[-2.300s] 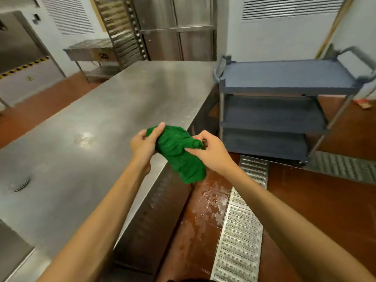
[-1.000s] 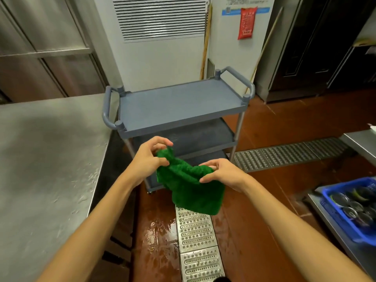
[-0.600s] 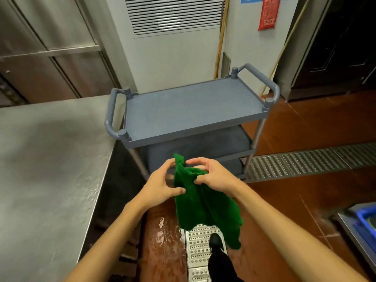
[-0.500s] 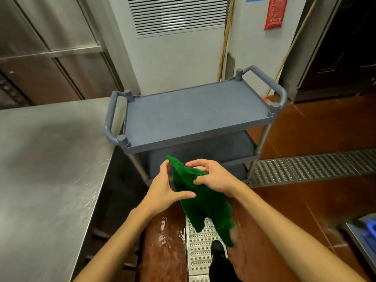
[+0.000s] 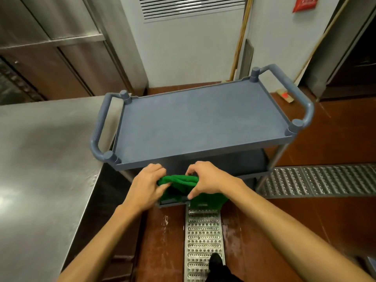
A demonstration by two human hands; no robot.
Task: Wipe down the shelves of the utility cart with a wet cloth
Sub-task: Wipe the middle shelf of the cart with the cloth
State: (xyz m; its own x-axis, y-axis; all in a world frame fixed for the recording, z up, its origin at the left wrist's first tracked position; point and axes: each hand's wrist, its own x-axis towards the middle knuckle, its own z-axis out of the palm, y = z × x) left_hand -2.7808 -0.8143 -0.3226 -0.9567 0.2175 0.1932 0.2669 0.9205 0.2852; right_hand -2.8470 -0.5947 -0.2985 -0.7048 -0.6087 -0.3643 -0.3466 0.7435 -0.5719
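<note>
A grey-blue utility cart (image 5: 199,121) with three shelves stands right in front of me, its bare top shelf in full view and the lower shelves mostly hidden beneath it. I hold a bunched green cloth (image 5: 183,187) just below the cart's near edge. My left hand (image 5: 147,185) grips its left end and my right hand (image 5: 205,180) pinches its right end, fingers curled over the fabric. Part of the cloth hangs down under my right wrist.
A stainless steel worktable (image 5: 44,159) runs along the left, close to the cart's left handle. Perforated metal drain grates (image 5: 203,237) cross the wet red floor below and to the right. My shoe (image 5: 216,263) stands on the grate. Broom handles lean on the wall behind.
I have stepped closer, so the cart now fills the view from above. The cloth, hanging long half a second ago, is gathered into a short bunch between both hands.
</note>
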